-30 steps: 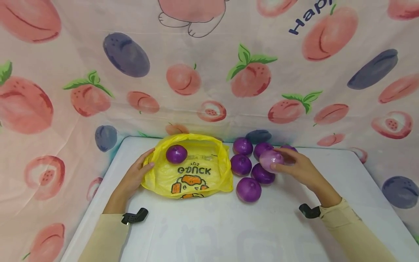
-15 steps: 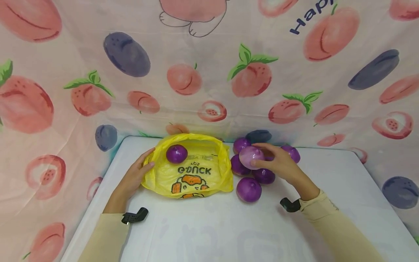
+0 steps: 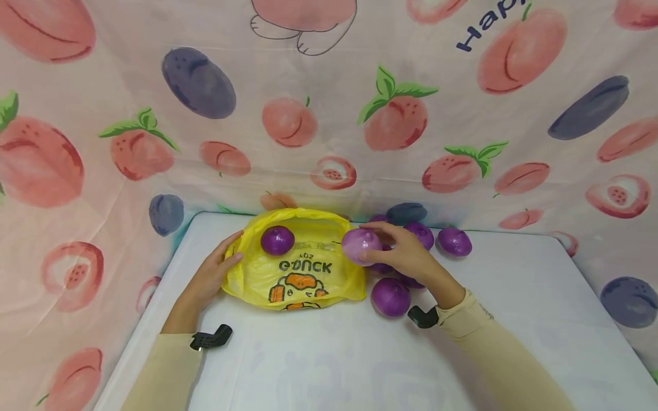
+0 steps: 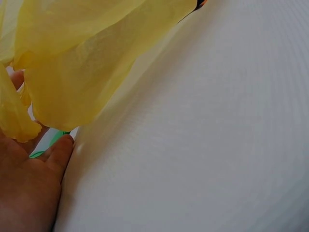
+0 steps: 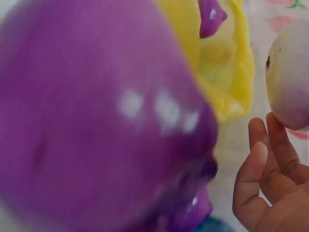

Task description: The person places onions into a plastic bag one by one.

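My right hand pinches a pale purple onion between thumb and fingers, over the right rim of a yellow plastic bag. In the right wrist view, the whitish side of that onion shows above the fingertips. The bag lies with its mouth spread wide and a duck print inside. One dark purple onion rests inside it. My left hand lies along the bag's left edge, fingers fairly straight. In the left wrist view, the bag's side partly covers those fingers.
Several more onions lie right of the bag, among them a near one, a back one and one farther right. The white table meets a fruit-print cloth behind.
My right hand has carried the pale onion left, from above the other onions to the bag's right rim. The left hand and the bag have stayed put.
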A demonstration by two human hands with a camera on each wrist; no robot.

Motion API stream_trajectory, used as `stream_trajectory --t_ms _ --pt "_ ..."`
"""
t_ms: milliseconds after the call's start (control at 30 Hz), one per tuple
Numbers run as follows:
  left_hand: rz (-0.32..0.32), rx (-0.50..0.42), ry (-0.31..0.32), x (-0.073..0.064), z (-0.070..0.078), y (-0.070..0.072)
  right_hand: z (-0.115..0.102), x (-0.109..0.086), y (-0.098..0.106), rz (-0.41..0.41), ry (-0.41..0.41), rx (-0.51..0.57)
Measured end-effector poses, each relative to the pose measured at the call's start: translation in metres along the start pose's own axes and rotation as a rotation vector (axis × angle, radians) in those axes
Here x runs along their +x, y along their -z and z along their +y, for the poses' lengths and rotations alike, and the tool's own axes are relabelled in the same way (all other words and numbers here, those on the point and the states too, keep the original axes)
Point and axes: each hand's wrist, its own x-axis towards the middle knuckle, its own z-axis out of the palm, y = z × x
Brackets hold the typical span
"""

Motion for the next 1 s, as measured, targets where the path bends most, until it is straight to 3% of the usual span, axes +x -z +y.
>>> stream_trajectory --t_ms 267,567,1000 --pt "0.007 0.006 0.013 0.001 0.002 -0.002 -0.021 0.01 -0.021 -0.058 -0.022 0.126" --pt "0.014 0.001 0.015 -0.002 0.005 -0.003 -0.039 0.019 -0.038 -0.05 0.012 0.012" --pt "0.013 0.008 0.021 -0.001 0.004 -0.002 -0.052 0.037 -0.072 -0.09 0.04 0.098"
